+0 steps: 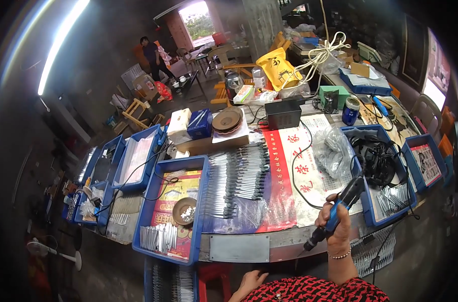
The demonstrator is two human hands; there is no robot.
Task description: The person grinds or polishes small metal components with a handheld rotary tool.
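Note:
My right hand (336, 226), with a beaded bracelet at the wrist, is closed around a blue and black electric screwdriver (335, 219). The tool is tilted, its bit end pointing down and left past the table's front edge. Low in front of my body, my left hand (251, 282) holds nothing that I can see; its fingers look loosely extended and are partly hidden. Ahead of it, a blue tray (205, 221) holds slim metal parts (158, 238) and a brown bowl (176, 215) of small shiny pieces. Rows of silver rod-like parts (236, 176) lie on the tabletop beside this tray.
A black power box (282, 115) stands at the back. On the right, a blue tray (413, 194) contains black cable and metal parts, near a crumpled plastic bag (332, 151). More blue trays (133, 186) stand left. Another person (152, 56) is far back.

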